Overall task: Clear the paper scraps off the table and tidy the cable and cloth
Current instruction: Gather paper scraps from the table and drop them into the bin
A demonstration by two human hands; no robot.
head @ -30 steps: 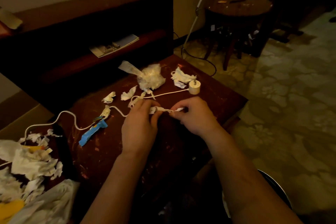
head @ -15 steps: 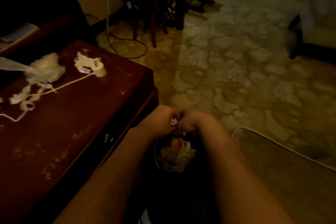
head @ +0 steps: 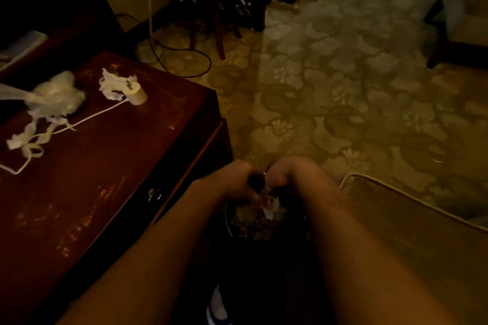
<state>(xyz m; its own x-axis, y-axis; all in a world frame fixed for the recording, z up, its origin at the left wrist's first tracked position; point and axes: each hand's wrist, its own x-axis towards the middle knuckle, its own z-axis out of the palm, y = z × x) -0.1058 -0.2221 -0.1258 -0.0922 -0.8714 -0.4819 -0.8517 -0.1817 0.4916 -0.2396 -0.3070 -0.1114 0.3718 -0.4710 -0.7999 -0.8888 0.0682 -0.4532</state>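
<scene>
My left hand and my right hand are pressed together, wrists bent down, over a dark bin on the floor beside the table. Their fingers curl around a small paper scrap that peeks out just under them, above the crumpled paper filling the bin. On the table's far left lie a white cable ending in a round plug, a crumpled pale cloth or bag, torn paper behind the plug, and pale strips.
The table's drawer handle faces the bin. A black cord loops on the patterned carpet near a lamp pole and a dark wooden chair. A cushioned edge lies at my right. A shoe shows below.
Both hands carried the paper scrap from the tabletop to the right and down over the bin. In the last half second they dropped slightly lower toward it.
</scene>
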